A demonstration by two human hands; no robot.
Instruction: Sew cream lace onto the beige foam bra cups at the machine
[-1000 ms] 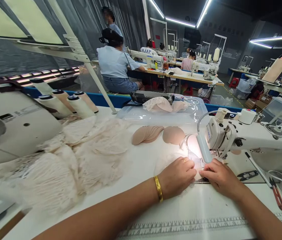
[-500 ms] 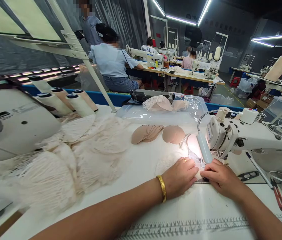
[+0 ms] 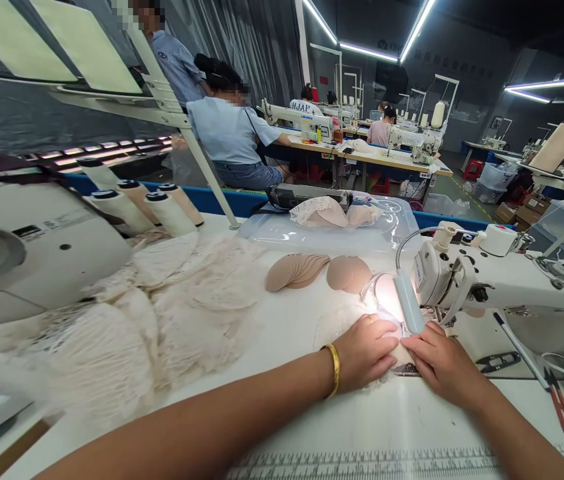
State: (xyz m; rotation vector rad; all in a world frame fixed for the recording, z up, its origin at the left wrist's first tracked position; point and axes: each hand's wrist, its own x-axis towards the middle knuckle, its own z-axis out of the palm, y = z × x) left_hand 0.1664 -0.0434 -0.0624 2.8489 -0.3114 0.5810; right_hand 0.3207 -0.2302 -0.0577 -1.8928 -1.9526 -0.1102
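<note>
Under the sewing machine (image 3: 467,273) lies a lace bra piece (image 3: 386,292), lit by a small lamp (image 3: 409,303). Its pale cup shows behind my fingers, and sheer lace spreads out to the left. My left hand (image 3: 369,350), with a gold bracelet at the wrist, is closed on the near part of this piece, fingers bent and pressed together. Just right of it, my right hand (image 3: 437,357) pinches the edge close to the presser foot. The fingertips nearly meet; the lamp and my hands hide the needle and part of the cloth.
Stacked beige cup pads (image 3: 296,272) lie behind the hands, before a clear plastic box lid (image 3: 272,230). A heap of cream lace (image 3: 187,307) covers the left side, near thread cones (image 3: 167,210). Red-handled snips (image 3: 559,403) and black thread clippers (image 3: 498,361) lie right. Co-workers sit beyond.
The view has shifted slightly. My hands stay on the bra piece beside the presser foot, with the right fingertips moved a little nearer the left ones.
</note>
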